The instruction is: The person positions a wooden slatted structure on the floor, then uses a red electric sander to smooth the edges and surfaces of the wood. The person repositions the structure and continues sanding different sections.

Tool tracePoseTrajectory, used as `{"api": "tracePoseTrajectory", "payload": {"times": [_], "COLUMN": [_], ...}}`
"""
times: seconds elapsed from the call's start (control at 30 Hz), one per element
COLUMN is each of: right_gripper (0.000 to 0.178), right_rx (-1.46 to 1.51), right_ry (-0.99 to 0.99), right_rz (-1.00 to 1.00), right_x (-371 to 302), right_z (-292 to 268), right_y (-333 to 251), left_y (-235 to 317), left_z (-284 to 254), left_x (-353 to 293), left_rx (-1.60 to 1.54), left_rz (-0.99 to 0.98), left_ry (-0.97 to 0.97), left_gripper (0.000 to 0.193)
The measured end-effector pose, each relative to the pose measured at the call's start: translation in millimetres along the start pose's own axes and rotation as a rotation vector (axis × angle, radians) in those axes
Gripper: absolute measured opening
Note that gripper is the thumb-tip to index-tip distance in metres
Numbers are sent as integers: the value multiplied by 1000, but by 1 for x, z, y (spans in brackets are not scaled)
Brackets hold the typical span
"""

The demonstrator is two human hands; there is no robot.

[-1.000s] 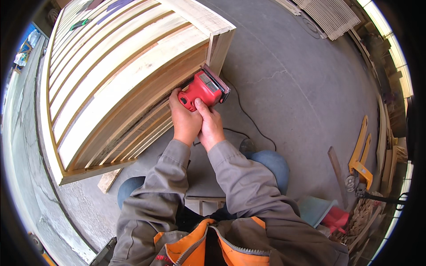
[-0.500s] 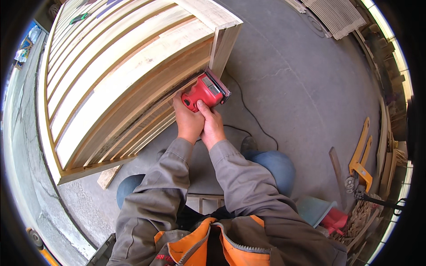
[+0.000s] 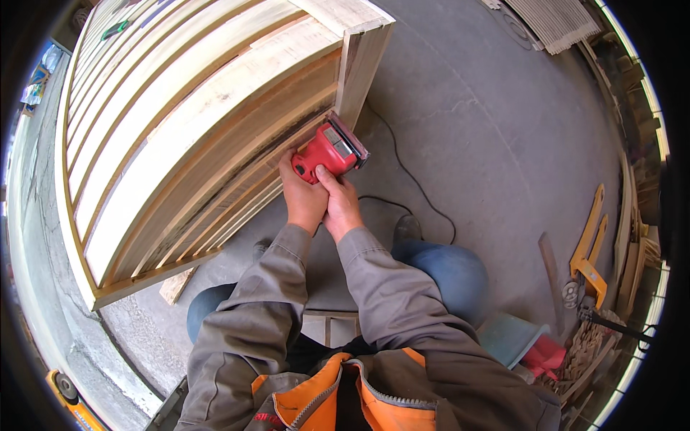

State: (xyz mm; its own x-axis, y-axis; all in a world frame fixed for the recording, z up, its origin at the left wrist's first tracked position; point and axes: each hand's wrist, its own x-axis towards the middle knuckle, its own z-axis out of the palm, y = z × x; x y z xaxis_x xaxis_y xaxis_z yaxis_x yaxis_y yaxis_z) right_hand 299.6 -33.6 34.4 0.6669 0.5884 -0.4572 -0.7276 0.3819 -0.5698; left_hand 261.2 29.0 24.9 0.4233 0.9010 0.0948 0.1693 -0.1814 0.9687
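A red electric sander (image 3: pixel 325 149) is gripped between both my hands, its flat pad turned toward the side of a slatted wooden frame (image 3: pixel 352 75) near the corner post. My left hand (image 3: pixel 303 194) wraps the sander's near left end. Close against it, my right hand (image 3: pixel 341 197) closes round the lower body, thumb on top. The palm sides of the fingers are hidden beneath the tool. A black cord (image 3: pixel 413 172) trails across the floor on the right of the sander.
A green-handled tool (image 3: pixel 115 30) lies on the slats at the far left. To the right are a yellow tool (image 3: pixel 591 262), a narrow board (image 3: pixel 552 276), a pale blue bin (image 3: pixel 509 339) and a red container (image 3: pixel 544 355). Wood strips (image 3: pixel 557 25) lie stacked at far right.
The view has shifted slightly, so the frame and floor objects sit a little differently. Both hands keep hold of the sander, which stays beside the frame near the corner post.
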Motion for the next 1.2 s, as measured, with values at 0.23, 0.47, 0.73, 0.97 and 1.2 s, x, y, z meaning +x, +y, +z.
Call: {"api": "tracePoseTrajectory", "payload": {"times": [0.23,0.47,0.73,0.97,1.2], "right_gripper": [53,52,49,46,47], "right_rx": [0,1,43,55,80], "right_ry": [16,70,75,64,16], "right_rz": [22,44,82,61,56], "right_x": [8,17,31,24,12], "right_z": [-14,-31,-47,-42,-28], "right_y": [8,16,32,26,11], "left_y": [-14,-26,-41,-31,-15], "left_z": [8,16,19,19,16], "left_x": [-6,-11,-12,-14,-15], "left_rx": [-15,-21,-33,-30,54], "left_rz": [-40,-121,-162,-152,-78], "left_ry": [14,7,-13,-4,15], "left_gripper": [73,71,68,70,73]}}
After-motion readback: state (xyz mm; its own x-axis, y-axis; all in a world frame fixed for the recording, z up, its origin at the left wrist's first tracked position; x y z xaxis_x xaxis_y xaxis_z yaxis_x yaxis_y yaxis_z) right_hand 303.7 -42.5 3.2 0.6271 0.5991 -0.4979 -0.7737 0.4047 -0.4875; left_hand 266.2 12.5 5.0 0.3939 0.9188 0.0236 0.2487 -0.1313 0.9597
